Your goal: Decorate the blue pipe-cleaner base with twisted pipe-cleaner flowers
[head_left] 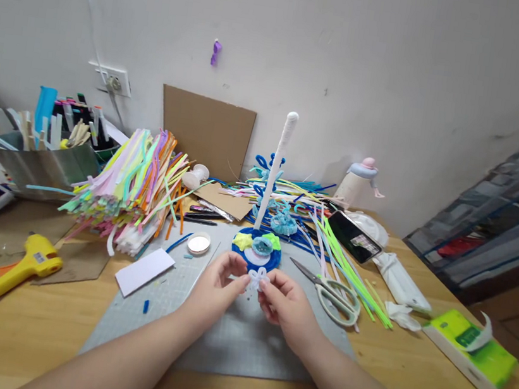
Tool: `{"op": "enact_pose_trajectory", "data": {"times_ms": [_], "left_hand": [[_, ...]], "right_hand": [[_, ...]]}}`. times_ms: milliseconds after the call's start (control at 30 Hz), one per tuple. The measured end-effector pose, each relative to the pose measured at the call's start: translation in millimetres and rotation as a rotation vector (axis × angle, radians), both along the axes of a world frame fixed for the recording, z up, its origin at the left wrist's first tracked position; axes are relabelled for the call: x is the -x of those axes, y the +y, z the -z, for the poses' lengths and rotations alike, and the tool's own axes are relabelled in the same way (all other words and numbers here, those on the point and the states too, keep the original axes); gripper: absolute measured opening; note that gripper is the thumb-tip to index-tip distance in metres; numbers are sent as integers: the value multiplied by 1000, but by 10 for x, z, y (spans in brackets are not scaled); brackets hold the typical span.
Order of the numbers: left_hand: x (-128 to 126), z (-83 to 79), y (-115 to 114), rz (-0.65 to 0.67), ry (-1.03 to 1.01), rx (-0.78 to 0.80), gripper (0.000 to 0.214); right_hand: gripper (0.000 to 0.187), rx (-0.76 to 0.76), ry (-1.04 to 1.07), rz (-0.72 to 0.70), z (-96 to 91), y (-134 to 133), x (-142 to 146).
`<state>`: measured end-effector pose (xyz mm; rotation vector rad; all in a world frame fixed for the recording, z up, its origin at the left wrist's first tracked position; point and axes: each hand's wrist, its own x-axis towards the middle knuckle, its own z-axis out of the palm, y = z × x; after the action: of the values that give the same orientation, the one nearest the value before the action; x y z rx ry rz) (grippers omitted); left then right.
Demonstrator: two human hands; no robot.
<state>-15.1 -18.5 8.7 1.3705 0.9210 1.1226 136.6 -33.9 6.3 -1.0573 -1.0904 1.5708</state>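
Observation:
My left hand (218, 283) and my right hand (284, 300) meet over a grey cutting mat (221, 336), both pinched on a small white pipe-cleaner flower (257, 278). Just beyond the flower stands a round blue base (256, 251) carrying yellow, light-blue and green fuzzy shapes, with a tall white pipe-cleaner stem (274, 171) rising from it. Scissors (333, 291) with pale handles lie right of my right hand.
A heap of coloured pipe cleaners (130, 190) lies at the left, green ones (350, 264) at the right. A yellow glue gun (4, 279) rests at the front left, a phone (354, 237) behind the scissors, a green tissue pack (471, 347) at the right, and cardboard (206, 127) leans on the wall.

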Motion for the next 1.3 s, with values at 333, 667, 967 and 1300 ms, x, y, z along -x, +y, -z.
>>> {"op": "enact_pose_trajectory", "data": {"times_ms": [333, 667, 967, 1300], "left_hand": [[11, 24, 53, 226, 0, 309, 35], [56, -67, 85, 283, -64, 304, 33], [31, 1, 56, 218, -248, 458, 26], [24, 35, 60, 204, -136, 406, 27]], "right_hand": [[31, -23, -22, -134, 103, -9, 1], [32, -92, -87, -153, 111, -16, -10], [29, -33, -84, -66, 39, 1, 0], [26, -105, -160, -21, 58, 16, -1]]}}
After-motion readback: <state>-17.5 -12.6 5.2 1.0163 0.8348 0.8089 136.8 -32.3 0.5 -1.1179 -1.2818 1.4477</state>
